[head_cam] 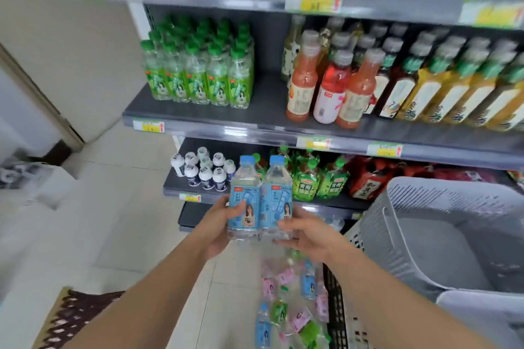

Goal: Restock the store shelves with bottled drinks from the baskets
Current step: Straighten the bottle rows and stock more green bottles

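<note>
Two clear bottles with blue caps and blue labels stand upright side by side in front of the lower shelf. My left hand (219, 228) grips the left blue-label bottle (244, 195) from its left side. My right hand (307, 232) grips the right blue-label bottle (279, 193) low on its right side. Below my hands a dark basket (336, 306) holds several loose bottles (286, 309) with blue, pink and green labels. On the middle shelf (266, 113), green-capped bottles (198, 71) fill the left part, with a bare gap to their right.
Orange and red drinks (326, 85) and yellow tea bottles (453, 88) fill the middle shelf's right side. The lower shelf carries small white bottles (202, 171), green pouches (312, 181) and red packs. A grey plastic basket (442, 224) sits at right. Tiled floor lies at left.
</note>
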